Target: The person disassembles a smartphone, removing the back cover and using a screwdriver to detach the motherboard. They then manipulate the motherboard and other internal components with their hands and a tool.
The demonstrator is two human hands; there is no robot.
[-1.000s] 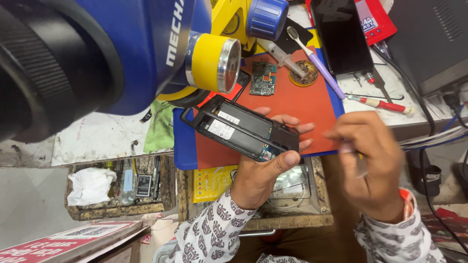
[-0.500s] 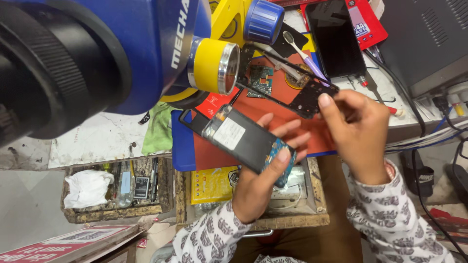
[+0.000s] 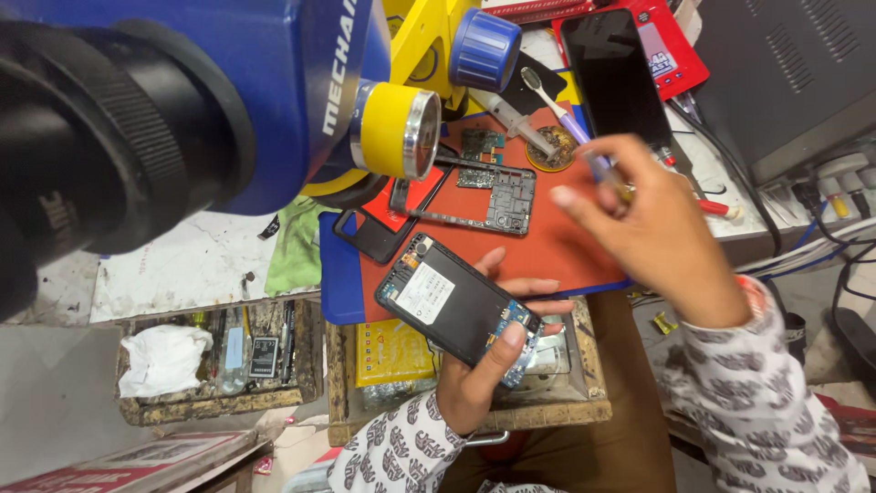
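The left hand (image 3: 474, 383) clasps an opened phone (image 3: 456, 306) from beneath, its long axis slanting from upper left to lower right, a white label at its upper end. The right hand (image 3: 652, 233) hovers up and to the right, grip pinched on a small tool (image 3: 602, 173). Beyond, on the red mat (image 3: 566, 246) on the worktop, lies a bare phone frame (image 3: 493, 196); further off, a dark phone (image 3: 616, 78) on a red package (image 3: 671, 55)

Cluttered repair bench: red work mat (image 3: 566, 237) over blue pad, blue-and-yellow microscope (image 3: 228, 100) looming upper left, open wooden drawers (image 3: 219, 402) below, grey box (image 3: 785, 73) and cables (image 3: 821, 246) right.
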